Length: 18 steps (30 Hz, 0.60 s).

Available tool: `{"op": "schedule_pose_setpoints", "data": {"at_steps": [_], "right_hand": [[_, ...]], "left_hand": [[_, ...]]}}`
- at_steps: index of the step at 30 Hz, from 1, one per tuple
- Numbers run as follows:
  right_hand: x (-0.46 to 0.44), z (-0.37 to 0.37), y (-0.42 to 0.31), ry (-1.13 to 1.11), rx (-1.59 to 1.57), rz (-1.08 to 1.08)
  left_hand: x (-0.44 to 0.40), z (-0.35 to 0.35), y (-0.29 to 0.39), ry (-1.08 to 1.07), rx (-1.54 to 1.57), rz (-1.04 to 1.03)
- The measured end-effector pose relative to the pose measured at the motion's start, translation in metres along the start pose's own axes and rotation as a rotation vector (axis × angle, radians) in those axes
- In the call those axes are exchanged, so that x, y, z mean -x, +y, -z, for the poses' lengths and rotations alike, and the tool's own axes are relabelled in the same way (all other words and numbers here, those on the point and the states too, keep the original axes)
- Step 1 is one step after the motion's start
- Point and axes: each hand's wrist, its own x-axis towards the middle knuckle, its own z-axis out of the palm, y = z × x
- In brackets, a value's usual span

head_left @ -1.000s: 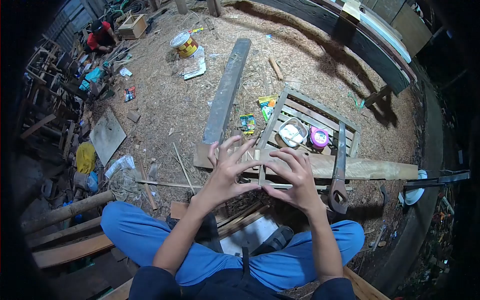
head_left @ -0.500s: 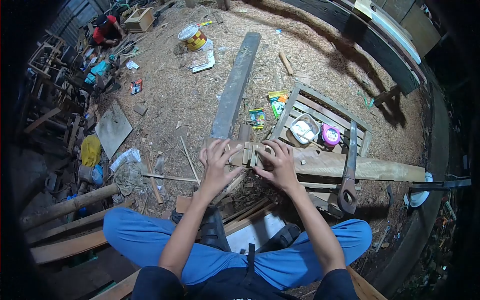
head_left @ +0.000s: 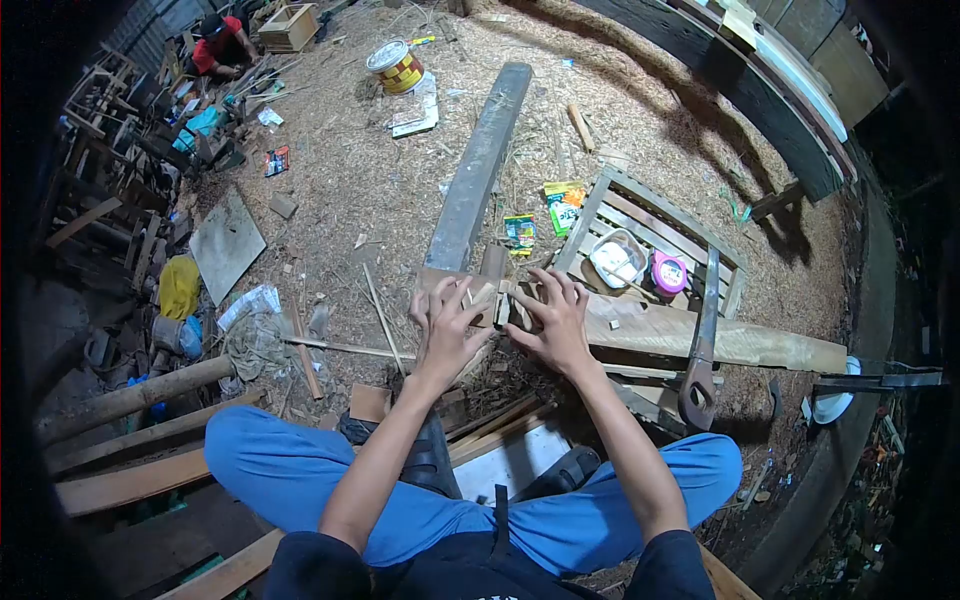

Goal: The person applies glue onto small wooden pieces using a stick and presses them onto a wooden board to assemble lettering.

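My left hand [head_left: 447, 325] curls its fingers over a small pale wooden piece [head_left: 481, 296] at the near end of a long dark beam [head_left: 480, 170]. Just to its right, my right hand [head_left: 556, 325] grips another small wooden piece [head_left: 522, 312], largely covered by the fingers. The two pieces lie side by side between my hands, with thin slips of wood at the gap; whether they touch is hard to make out. Under and beside my right hand runs a long light plank [head_left: 720, 338], with a tiny wood chip [head_left: 614, 324] on top.
A handsaw [head_left: 703, 340] lies across the plank. Behind it a slatted wooden frame [head_left: 640, 190] carries a plastic tub [head_left: 618, 258] and a pink tape measure [head_left: 668, 272]. Farther off are a paint bucket [head_left: 396, 68] and a crouching person in red [head_left: 222, 48]. Shavings cover the ground.
My hands have come slightly closer together, and the gap between the wooden pieces is narrower. The whole view has shifted a little.
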Motion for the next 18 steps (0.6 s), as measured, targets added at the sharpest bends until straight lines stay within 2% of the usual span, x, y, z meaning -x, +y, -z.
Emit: {"op": "schedule_pose_setpoints", "data": {"at_steps": [9, 12, 18], "right_hand": [[-0.004, 0.005, -0.002, 0.002, 0.013, 0.023], [0.003, 0.017, 0.012, -0.006, -0.082, -0.01], [0.028, 0.037, 0.036, 0.042, -0.064, -0.053]], "left_hand": [[-0.003, -0.003, 0.003, 0.05, 0.005, -0.023], [-0.004, -0.01, 0.006, 0.066, 0.061, -0.035], [-0.003, -0.023, 0.024, 0.023, 0.105, -0.092]]}}
